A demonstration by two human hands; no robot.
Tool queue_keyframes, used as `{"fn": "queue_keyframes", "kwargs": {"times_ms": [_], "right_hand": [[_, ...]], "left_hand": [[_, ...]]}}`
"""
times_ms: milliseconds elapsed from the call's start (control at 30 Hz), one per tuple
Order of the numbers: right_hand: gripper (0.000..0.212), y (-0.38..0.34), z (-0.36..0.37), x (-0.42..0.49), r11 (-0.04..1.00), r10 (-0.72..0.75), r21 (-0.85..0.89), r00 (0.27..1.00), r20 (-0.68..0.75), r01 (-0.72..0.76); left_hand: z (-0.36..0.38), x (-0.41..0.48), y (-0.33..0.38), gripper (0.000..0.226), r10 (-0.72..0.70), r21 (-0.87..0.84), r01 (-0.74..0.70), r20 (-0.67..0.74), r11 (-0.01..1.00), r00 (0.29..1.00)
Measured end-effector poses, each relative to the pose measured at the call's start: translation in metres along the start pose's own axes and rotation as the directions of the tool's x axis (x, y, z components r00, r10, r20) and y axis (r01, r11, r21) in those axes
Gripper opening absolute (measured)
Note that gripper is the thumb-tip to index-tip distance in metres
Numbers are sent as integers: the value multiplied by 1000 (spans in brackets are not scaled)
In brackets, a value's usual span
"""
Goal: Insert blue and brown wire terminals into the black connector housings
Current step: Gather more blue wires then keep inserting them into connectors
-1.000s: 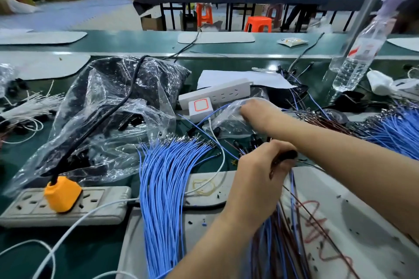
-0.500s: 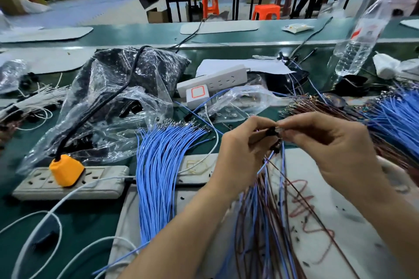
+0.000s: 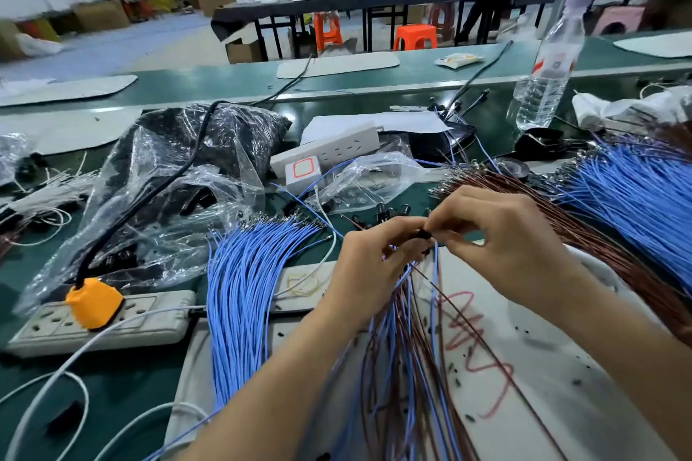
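Note:
My left hand point(image 3: 369, 266) and my right hand point(image 3: 501, 247) meet at the centre of the bench, fingertips pinching a small black connector housing point(image 3: 424, 235) between them. A bunch of blue and brown wires point(image 3: 412, 348) hangs down from my left hand's grip toward me. A loose fan of blue wires point(image 3: 243, 281) with metal terminals lies to the left. Brown wires point(image 3: 584, 236) and more blue wires point(image 3: 636, 195) spread out on the right. Several loose black housings point(image 3: 389, 211) lie just beyond my hands.
A power strip point(image 3: 123, 322) with an orange plug point(image 3: 95, 303) sits at the left front. Clear plastic bags point(image 3: 161, 191) of black parts lie behind it, beside a white power strip point(image 3: 325, 150). A water bottle point(image 3: 546, 75) stands at the back right.
My right hand came back from the plastic bag and joined my left hand at the centre. Both now pinch the black housing, with fingertips closer together than half a second ago.

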State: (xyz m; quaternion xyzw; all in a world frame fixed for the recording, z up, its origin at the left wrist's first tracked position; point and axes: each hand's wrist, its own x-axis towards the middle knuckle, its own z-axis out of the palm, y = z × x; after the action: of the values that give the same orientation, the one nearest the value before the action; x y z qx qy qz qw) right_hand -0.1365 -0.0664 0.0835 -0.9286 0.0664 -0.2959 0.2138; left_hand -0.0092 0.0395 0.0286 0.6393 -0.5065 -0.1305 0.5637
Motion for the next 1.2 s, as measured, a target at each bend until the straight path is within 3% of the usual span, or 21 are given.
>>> {"fn": "queue_keyframes", "kwargs": {"times_ms": [100, 233, 333, 467, 633, 700, 833, 900, 1000, 1100, 1200], "right_hand": [[17, 3, -10, 3, 961, 128, 235, 987, 102, -149], [17, 10, -11, -1, 700, 358, 605, 920, 163, -379], [16, 11, -1, -6, 609, 403, 685, 900, 167, -400], [18, 14, 4, -6, 569, 400, 727, 902, 165, -385], [19, 20, 10, -6, 473, 425, 772, 878, 221, -424], [17, 22, 11, -7, 481, 420, 766, 879, 226, -427], [13, 21, 13, -11, 693, 360, 636, 927, 103, -340], [13, 19, 13, -12, 724, 364, 632, 931, -7, -278], [7, 19, 6, -13, 667, 427, 715, 894, -134, -211], [19, 17, 3, -15, 533, 479, 813, 876, -61, -235], [16, 12, 9, -17, 543, 469, 799, 883, -32, -259]], "left_hand": [[2, 0, 1, 20, -39, -47, 41, 38, 998, 999], [1, 0, 5, 24, -48, -125, 58, 79, 990, 996], [1, 2, 5, 22, -56, -160, 66, 67, 985, 996], [0, 2, 8, 13, -71, -248, 86, 68, 965, 995], [-3, 2, 6, 13, -91, -202, 111, 106, 973, 990], [-3, 2, 5, 14, -99, -194, 119, 107, 974, 989], [-3, 3, 5, 18, -100, -192, 119, 102, 974, 990], [-3, 3, 5, 19, -87, -190, 100, 78, 977, 993], [-3, 3, 5, 17, -59, -193, 69, 58, 979, 997], [-2, 3, 7, 22, -22, -217, 34, 55, 976, 998], [0, 2, 6, 26, 7, -206, 7, 66, 979, 998]]}}
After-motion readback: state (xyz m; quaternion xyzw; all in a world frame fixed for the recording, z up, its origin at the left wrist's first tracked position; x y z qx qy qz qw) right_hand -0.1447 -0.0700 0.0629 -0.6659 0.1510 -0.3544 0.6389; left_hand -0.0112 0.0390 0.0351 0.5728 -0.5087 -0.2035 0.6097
